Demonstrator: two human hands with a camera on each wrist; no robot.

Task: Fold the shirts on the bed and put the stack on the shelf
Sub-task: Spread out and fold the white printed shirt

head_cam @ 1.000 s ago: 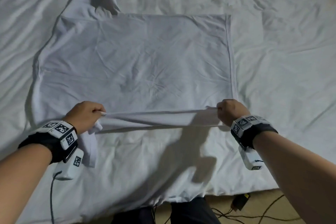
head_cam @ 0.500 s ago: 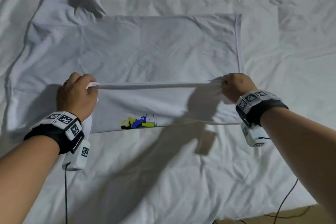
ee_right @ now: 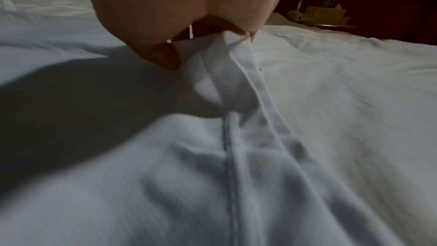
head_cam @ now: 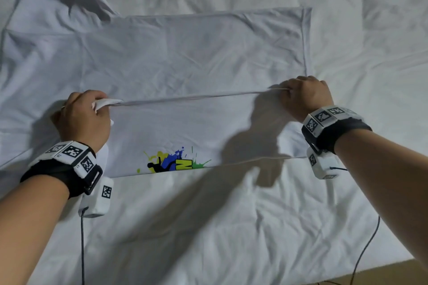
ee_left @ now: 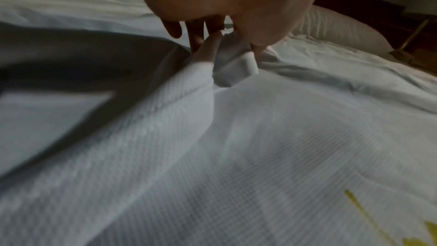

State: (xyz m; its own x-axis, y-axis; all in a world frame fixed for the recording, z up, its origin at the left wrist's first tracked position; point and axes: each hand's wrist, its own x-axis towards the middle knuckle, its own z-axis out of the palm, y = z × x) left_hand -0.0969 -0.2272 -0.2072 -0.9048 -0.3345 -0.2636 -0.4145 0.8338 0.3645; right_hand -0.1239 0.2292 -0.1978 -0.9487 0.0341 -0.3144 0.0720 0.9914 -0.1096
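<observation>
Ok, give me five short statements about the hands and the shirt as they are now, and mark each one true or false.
1. Both hands grip the white shirt. True: the left hand and right hand each hold an end of the lifted edge.
2. The lifted edge hangs slack between the hands. False: it is pulled taut.
3. A colourful print shows on the folded-over part. True.
4. The right hand lies flat with straight fingers. False: its fingers pinch bunched fabric.
5. The shirt lies on a wooden table. False: it lies on a white bed sheet.
</observation>
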